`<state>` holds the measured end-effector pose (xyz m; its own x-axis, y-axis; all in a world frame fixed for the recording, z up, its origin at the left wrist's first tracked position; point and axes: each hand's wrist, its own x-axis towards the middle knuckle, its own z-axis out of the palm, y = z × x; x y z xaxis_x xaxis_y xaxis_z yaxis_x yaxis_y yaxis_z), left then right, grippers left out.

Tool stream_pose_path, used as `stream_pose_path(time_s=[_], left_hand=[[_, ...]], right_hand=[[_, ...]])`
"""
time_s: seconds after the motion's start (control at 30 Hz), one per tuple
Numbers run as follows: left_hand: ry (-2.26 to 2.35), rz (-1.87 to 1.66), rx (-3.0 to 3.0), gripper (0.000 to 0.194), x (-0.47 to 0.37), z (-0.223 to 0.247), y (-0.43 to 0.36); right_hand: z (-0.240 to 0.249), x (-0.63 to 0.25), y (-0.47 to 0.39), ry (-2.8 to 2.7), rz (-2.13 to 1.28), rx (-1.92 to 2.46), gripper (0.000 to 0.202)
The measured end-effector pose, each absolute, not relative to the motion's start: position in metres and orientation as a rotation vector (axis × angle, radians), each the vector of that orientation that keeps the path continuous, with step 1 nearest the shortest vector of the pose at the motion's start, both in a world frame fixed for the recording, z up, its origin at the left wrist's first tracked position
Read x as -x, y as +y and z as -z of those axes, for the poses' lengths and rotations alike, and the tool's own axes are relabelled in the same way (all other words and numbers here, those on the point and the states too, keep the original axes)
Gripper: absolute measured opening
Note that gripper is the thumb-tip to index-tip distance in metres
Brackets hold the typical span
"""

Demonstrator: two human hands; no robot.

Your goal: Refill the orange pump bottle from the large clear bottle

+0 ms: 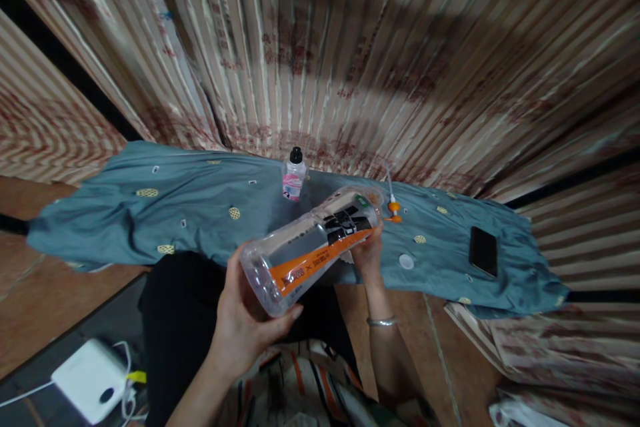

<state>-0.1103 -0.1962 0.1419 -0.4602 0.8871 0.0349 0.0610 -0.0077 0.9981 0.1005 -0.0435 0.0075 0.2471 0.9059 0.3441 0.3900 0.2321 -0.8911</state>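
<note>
A large clear plastic bottle (310, 247) with an orange and black label lies tilted across both of my hands above the cloth. Its base rests in my left hand (245, 313), with the thumb along the underside and the fingers around the far side. Near the upper end, my right hand (369, 250) grips it from below; most of those fingers are hidden behind the bottle. Just beyond that end, an orange and white pump top (394, 207) with a thin tube is on the cloth. A white round disc (406, 261) lies right of my right hand.
A small pink-labelled bottle (293, 177) with a black cap stands on the green-blue patterned cloth (200, 193). A black phone (483, 251) lies at the right. Pleated curtains (320, 67) hang behind. A white box-shaped device (90, 377) with cables sits at lower left.
</note>
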Motion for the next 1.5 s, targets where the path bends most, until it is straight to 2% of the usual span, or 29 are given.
stream_pose_path(time_s=[0.47,0.67,1.0,1.33,1.5], left_hand=[[1.631,-1.538,-1.013,0.080,0.112,-0.139,-0.198],[1.625,-1.562,-1.110,0.075,0.113,-0.134,-0.199],[1.538,-1.422,-1.220,0.089,0.127,-0.113,-0.205],[1.578,-1.439,-1.138,0.091,0.124,-0.119,-0.205],[1.577,-1.471,-1.114,0.086,0.118,-0.127,-0.202]], right_hand=[[-0.008,-0.100,-0.045,-1.366,-0.568,1.365,0.056],[-0.010,-0.100,-0.045,-1.352,-0.564,1.398,0.049],[-0.012,-0.099,-0.045,-1.329,-0.615,1.379,0.054],[-0.012,-0.099,-0.046,-1.354,-0.608,1.364,0.051],[-0.014,-0.098,-0.046,-1.348,-0.582,1.366,0.049]])
